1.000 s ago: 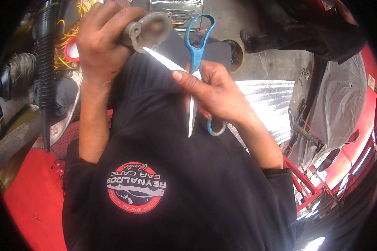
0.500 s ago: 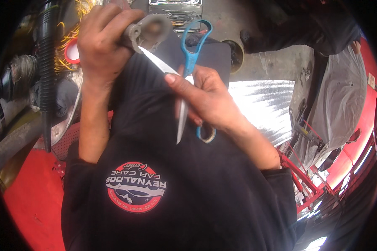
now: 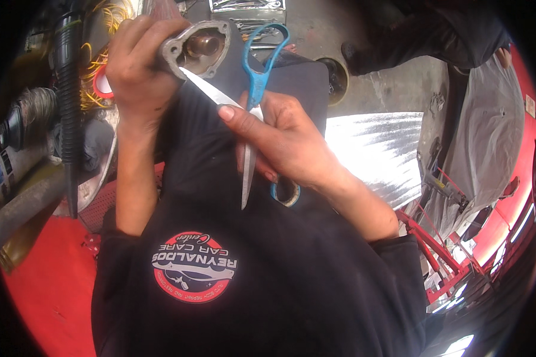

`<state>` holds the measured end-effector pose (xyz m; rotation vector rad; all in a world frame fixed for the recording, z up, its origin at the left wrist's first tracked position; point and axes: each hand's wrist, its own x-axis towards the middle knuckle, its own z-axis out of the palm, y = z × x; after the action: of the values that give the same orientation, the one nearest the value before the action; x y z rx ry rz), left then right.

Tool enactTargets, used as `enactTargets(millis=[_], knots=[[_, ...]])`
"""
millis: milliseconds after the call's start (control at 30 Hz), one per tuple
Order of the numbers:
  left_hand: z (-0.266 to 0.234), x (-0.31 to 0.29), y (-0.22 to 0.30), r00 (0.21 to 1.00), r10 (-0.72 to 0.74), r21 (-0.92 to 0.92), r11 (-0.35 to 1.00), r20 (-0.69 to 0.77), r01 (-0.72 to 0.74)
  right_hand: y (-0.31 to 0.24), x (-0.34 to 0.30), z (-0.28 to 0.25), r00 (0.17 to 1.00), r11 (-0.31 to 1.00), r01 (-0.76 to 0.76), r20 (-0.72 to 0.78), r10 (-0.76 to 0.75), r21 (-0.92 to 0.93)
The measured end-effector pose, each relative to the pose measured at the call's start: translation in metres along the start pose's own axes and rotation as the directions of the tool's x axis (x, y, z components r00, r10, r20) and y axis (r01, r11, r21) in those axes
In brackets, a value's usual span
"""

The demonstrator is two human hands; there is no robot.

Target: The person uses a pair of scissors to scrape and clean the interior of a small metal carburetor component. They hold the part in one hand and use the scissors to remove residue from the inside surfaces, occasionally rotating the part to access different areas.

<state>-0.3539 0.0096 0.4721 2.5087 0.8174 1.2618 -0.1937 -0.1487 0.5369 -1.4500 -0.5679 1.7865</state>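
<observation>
My left hand (image 3: 143, 68) is wrapped round a grey cast-metal housing (image 3: 222, 33), tilted so its hollow mouth faces me. A copper-brown round piece sits inside the cavity, and bolt holes show in the flange. In my right hand (image 3: 286, 134) is a pair of scissors (image 3: 257, 89) with blue handles, gripped around the pivot with the blades spread apart. One blade's tip meets or nearly meets the lower left edge of the housing's flange. The other blade points down towards my dark shirt. My right fingers are partly hidden behind the scissors.
A black corrugated hose (image 3: 68, 113) hangs at the left, near yellow cord and a red-rimmed roll (image 3: 103, 81). A tray of wrenches (image 3: 247, 5) lies at the far side. Another person's dark-clothed leg (image 3: 399, 44) is at the far right, beside a plastic-draped red surface (image 3: 485, 125).
The housing has turned so its cavity shows more openly, and it has shifted slightly left. My right hand and the scissors have moved a little left with it.
</observation>
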Motion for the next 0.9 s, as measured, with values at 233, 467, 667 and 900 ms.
enactTargets(millis=[233,467,667,900], knots=[[-0.003,0.001,0.001,0.995,0.050,0.071,0.996,0.085,-0.056,0.015,0.003,-0.020,0.999,0.999,-0.034,-0.018,0.034,0.006],[-0.002,0.000,0.003,0.999,0.000,0.022,1.000,0.033,-0.001,0.005,0.002,-0.008,1.000,1.000,0.007,0.011,-0.008,0.014],[-0.002,-0.004,-0.002,0.994,0.035,0.097,0.994,0.102,-0.045,0.015,0.002,-0.013,1.000,1.000,-0.006,-0.018,0.007,0.022],[-0.003,-0.002,0.002,0.991,0.032,0.148,0.988,0.133,-0.052,0.022,0.005,-0.017,0.999,0.998,0.036,-0.018,-0.035,0.043]])
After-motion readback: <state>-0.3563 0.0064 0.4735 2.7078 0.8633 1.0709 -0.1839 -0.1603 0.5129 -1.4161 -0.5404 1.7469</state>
